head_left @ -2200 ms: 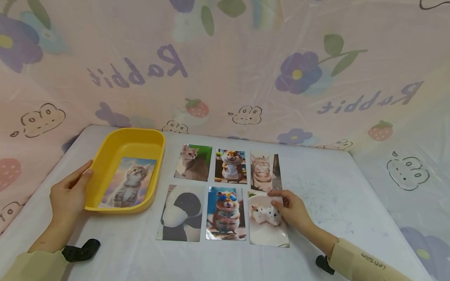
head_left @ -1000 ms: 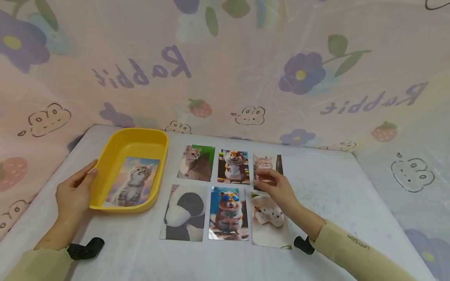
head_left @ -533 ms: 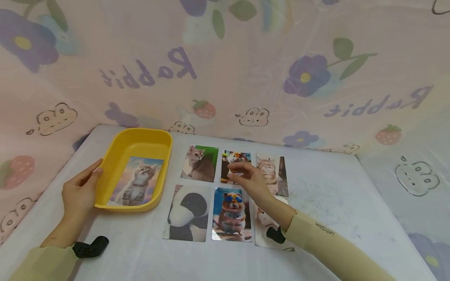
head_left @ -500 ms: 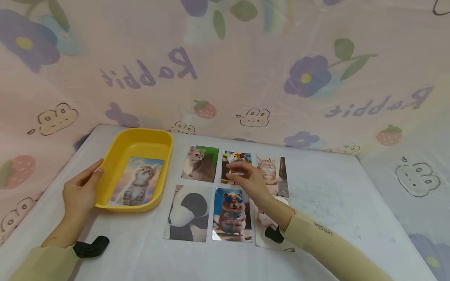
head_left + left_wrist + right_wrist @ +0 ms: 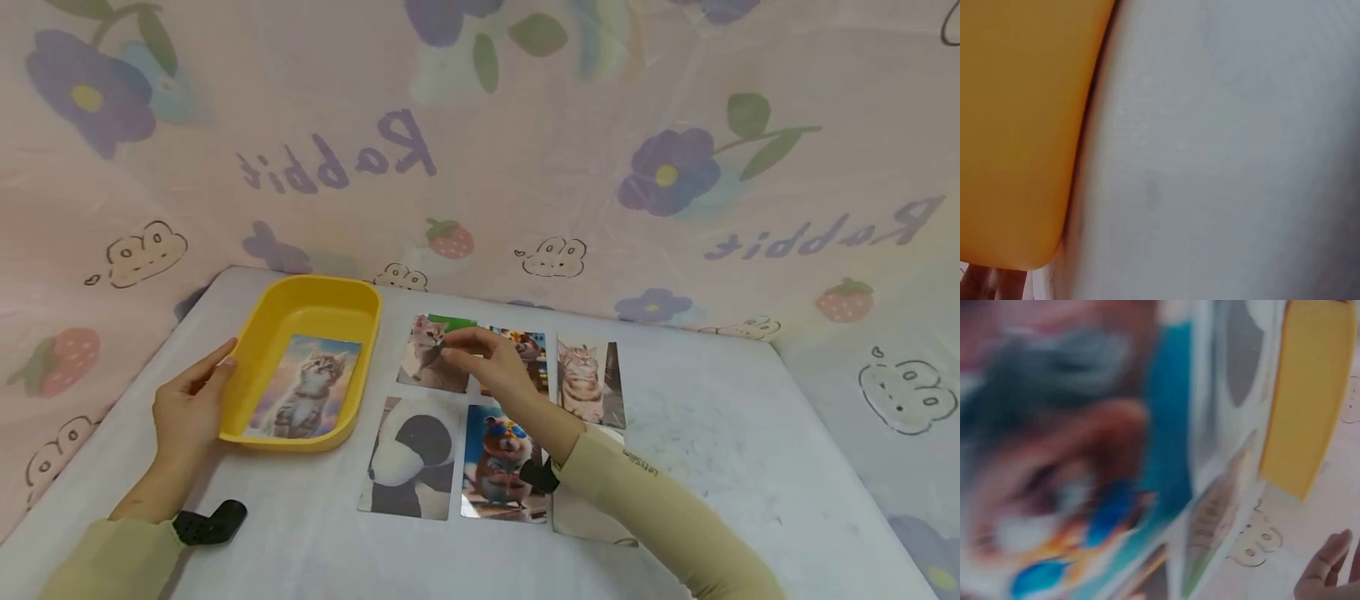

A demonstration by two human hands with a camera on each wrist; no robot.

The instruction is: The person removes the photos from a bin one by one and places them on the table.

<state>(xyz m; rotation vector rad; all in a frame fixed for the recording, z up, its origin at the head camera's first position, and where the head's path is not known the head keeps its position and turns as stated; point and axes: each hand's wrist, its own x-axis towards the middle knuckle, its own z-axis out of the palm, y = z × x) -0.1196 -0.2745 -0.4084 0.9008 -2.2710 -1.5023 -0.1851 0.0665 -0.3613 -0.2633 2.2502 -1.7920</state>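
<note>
My left hand grips the left rim of a yellow tray, with the thumb at the rim. In the left wrist view the tray's outer wall fills the left side, fingertips below it. A kitten photo card lies in the tray. My right hand is over the back row of cards, loosely curled, with nothing visible in it. Its fingertips are nearest to the grey-brown cat card and partly cover it; touch cannot be told. The hand partly hides the apron hamster card.
A sleeping-cat card lies at the back right. In front lie a black-and-white plush card, a sunglasses hamster card and a pale card mostly under the right sleeve. A printed curtain stands behind the white table.
My right hand has moved from the front right card leftward across the back row to the grey-brown cat card. The left hand keeps its grip on the tray. The view has shifted slightly.
</note>
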